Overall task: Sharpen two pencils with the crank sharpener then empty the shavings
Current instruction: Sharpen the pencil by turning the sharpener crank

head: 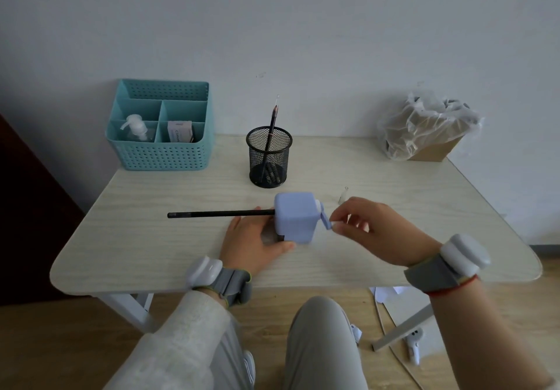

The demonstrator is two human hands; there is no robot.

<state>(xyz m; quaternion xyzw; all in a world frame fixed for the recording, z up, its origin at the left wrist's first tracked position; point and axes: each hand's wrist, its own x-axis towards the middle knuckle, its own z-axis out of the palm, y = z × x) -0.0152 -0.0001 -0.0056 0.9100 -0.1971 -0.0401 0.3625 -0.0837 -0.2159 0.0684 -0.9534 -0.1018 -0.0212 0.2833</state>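
A lavender crank sharpener stands on the pale wooden table, near its front middle. A black pencil sticks out of its left face and lies level, pointing left. My left hand grips the sharpener's left and front side, thumb along its base. My right hand pinches the crank handle on the sharpener's right side. A second dark pencil stands upright in a black mesh cup behind the sharpener.
A teal divided basket with a pump bottle and a small box sits at the back left. A box lined with a crinkled plastic bag stands at the back right. A small clear cap lies right of the sharpener.
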